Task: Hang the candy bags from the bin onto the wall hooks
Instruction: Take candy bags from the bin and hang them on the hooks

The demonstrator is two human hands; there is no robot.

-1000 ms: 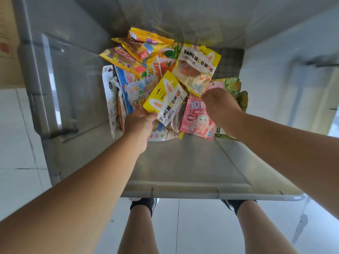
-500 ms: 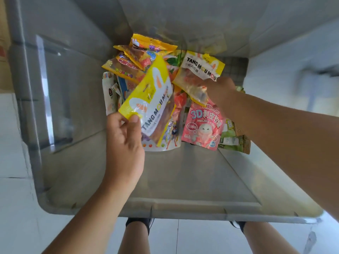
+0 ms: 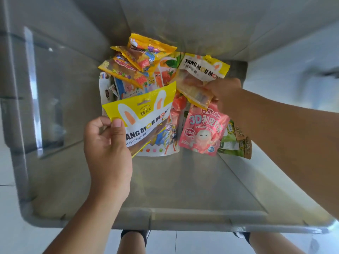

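A pale tiled floor (image 3: 8, 208) runs along the left side and bottom of the view, with a dark grout line crossing its left part. A dark left shoe (image 3: 134, 235) and a dark right shoe (image 3: 242, 235) stand on it, apart. At the upper right is a blurred white surface (image 3: 293, 70).

bare left hand (image 3: 108, 149), bare right hand (image 3: 226, 93), bare forearms (image 3: 91, 222), black footwear (image 3: 134, 235) at ankles

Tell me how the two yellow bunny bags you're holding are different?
The left hand pinches the left bag by its yellow top corner; the right hand grips the right bag by its clear lower end. The left bag's window looks brown; the right bag's looks orange-pink. Both read TANG MOU MOU, with bunny ears.
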